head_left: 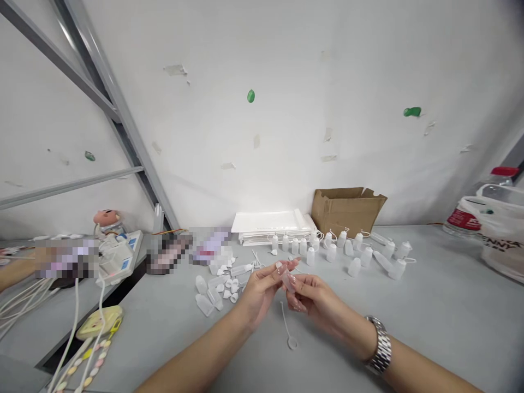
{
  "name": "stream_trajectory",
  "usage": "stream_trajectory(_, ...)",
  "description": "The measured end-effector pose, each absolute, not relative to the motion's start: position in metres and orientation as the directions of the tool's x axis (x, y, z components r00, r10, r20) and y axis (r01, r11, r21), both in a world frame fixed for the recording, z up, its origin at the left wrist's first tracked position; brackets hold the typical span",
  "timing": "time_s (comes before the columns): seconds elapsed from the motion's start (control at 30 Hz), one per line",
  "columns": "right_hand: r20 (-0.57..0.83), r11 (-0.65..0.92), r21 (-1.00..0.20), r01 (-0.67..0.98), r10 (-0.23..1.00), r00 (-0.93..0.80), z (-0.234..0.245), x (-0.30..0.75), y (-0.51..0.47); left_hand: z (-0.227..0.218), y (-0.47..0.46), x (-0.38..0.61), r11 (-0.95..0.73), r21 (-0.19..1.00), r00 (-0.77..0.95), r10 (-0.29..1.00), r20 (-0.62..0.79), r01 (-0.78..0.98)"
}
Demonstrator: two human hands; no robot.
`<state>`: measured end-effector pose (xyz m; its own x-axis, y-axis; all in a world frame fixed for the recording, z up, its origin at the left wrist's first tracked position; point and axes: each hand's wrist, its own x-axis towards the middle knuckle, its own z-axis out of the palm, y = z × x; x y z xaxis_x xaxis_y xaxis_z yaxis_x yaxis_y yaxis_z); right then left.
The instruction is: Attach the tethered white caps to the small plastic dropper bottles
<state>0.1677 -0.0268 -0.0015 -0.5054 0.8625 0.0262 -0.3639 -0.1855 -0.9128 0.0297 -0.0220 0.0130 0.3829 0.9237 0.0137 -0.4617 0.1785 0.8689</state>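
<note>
Head view: the bottle (287, 280) is above the table (413, 316), well short of its back edge; the right hand (309, 292) pinches its body, the left hand (264, 286) its upper end. Likely light, squeezable, slightly slippery; best gripped by its sides. A strap (292, 343) lies nearer; other bottles (310, 256) stand toward the back edge.

Left hand (260, 290) and right hand (310, 293) sit close together, fingers (272, 279) curled, forearms (207, 349) slanting inward.

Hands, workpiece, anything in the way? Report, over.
Left hand and right hand together on one small translucent bottle. Loose ringed strap on the table, just this side of them. Capped bottles farther back.
</note>
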Motion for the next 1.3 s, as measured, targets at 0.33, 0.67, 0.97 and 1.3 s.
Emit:
stream_trajectory(0.33,-0.034,-0.32,-0.842,-0.435,0.835,-0.549,-0.003,0.169,-0.024,0.017,-0.013,0.02,0.179,0.91,0.388,0.921,-0.021,-0.375)
stream_trajectory(0.67,0.067,0.029,-0.993,-0.115,0.936,-0.347,0.004,0.165,-0.034,0.016,-0.014,0.02,0.061,0.963,0.386,0.921,0.046,-0.262)
stream_trajectory(0.97,0.416,0.446,-0.847,0.289,0.895,-0.161,-0.003,0.167,-0.046,0.017,-0.023,0.026,0.024,0.946,0.433,0.893,0.125,-0.325)
stream_trajectory(1.3,0.074,-0.295,-0.836,-0.463,0.775,-0.627,0.009,0.172,-0.03,0.017,-0.019,0.027,0.194,0.871,0.439,0.898,0.028,-0.452)
